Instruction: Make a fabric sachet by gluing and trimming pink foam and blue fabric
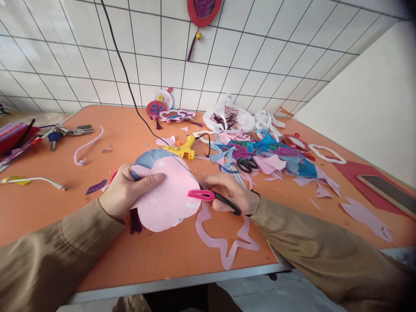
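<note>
My left hand (125, 190) pinches a rounded pink cutout (169, 195) with its thumb on top and the fingers behind it. Blue fabric (149, 159) shows behind the cutout's upper edge, and a dark tassel (135, 221) hangs below its left side. My right hand (235, 195) is closed on a pair of scissors with a black handle (227, 204). Their blades point up and left along the cutout's right edge. A bright pink fuzzy loop (201, 195) sticks out at that edge, by my right fingers; how it is attached I cannot tell.
A yellow glue gun (183, 148) with a black cord lies just beyond my hands. Fabric and paper scraps (266, 151), a second pair of scissors (247, 165) and a plastic bag (227, 115) are behind. A pink star-shaped frame (224, 242) lies in front; keys (55, 136) sit left, a phone (390, 190) right.
</note>
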Demonstrator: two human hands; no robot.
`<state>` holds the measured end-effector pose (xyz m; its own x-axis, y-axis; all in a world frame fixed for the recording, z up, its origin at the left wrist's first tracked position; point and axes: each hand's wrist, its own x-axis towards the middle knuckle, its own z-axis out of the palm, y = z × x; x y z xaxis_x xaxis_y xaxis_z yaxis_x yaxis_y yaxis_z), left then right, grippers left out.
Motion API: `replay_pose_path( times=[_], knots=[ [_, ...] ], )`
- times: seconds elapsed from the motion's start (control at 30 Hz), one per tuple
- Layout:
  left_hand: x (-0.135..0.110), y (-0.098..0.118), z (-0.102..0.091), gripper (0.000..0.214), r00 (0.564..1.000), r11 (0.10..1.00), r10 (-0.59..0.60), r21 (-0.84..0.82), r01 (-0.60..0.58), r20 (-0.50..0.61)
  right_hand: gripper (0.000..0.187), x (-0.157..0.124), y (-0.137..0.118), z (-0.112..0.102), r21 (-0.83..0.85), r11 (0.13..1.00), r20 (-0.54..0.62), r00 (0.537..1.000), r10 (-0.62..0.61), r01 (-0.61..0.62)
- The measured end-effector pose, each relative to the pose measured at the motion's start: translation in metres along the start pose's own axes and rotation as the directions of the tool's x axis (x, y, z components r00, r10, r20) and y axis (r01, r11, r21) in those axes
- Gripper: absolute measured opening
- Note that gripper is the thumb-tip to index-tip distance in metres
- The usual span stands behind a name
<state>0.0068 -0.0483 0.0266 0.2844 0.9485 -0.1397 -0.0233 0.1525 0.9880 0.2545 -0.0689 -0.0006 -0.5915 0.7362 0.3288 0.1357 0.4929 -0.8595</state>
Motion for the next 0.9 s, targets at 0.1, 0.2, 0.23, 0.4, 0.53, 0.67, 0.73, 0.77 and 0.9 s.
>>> replay_pose_path(
  times=[0.1,0.2,0.23,0.4,0.53,0.67,0.73,0.77,0.9],
  knots=[
    [0.0,-0.0012,0.0008,0.029,1.0,1.0,0.002,-0.023,-0.002,-0.002,0.049,0.0018,-0.0021,0.0007,0.041,0.999,0.002,1.0,-0.002,0.002],
    [-0.0009,-0.0006,0.0021,0.03,1.0,0.999,-0.007,-0.047,0.007,-0.001,0.046,0.0023,-0.0019,0.0011,0.072,0.997,-0.009,1.0,0.005,-0.004],
    [-0.0013,-0.0001,0.0025,0.029,1.0,0.998,-0.014,-0.056,0.014,0.001,0.045,0.0022,-0.0015,0.0011,0.079,0.997,-0.012,1.0,0.003,-0.002],
    [-0.0014,-0.0003,0.0029,0.028,0.999,0.996,-0.05,-0.077,0.051,0.01,0.044,0.0013,-0.0019,0.0016,0.113,0.993,-0.012,1.0,0.022,-0.02],
    [0.0,-0.0025,0.0027,0.027,0.998,0.994,-0.062,-0.094,0.062,-0.001,0.047,0.0016,-0.0041,0.0023,0.117,0.992,-0.016,0.999,0.047,-0.044],
    [0.0,-0.0026,0.0035,0.028,0.996,0.99,-0.091,-0.111,0.09,-0.001,0.046,0.0013,-0.0033,0.0026,0.125,0.991,-0.004,0.999,0.036,-0.035],
    [-0.0005,-0.0022,0.0039,0.027,0.995,0.987,-0.102,-0.121,0.102,0.002,0.047,0.0009,-0.0023,0.0028,0.131,0.991,-0.012,1.0,0.028,-0.026],
    [-0.0007,-0.002,0.004,0.027,0.994,0.987,-0.106,-0.124,0.106,0.003,0.047,0.0008,-0.0019,0.0029,0.131,0.991,-0.016,1.0,0.026,-0.024],
    [-0.0007,-0.0026,0.0037,0.026,0.994,0.986,-0.11,-0.125,0.111,0.014,0.046,0.0008,-0.002,0.0031,0.138,0.99,-0.019,0.999,0.032,-0.03]
  ],
)
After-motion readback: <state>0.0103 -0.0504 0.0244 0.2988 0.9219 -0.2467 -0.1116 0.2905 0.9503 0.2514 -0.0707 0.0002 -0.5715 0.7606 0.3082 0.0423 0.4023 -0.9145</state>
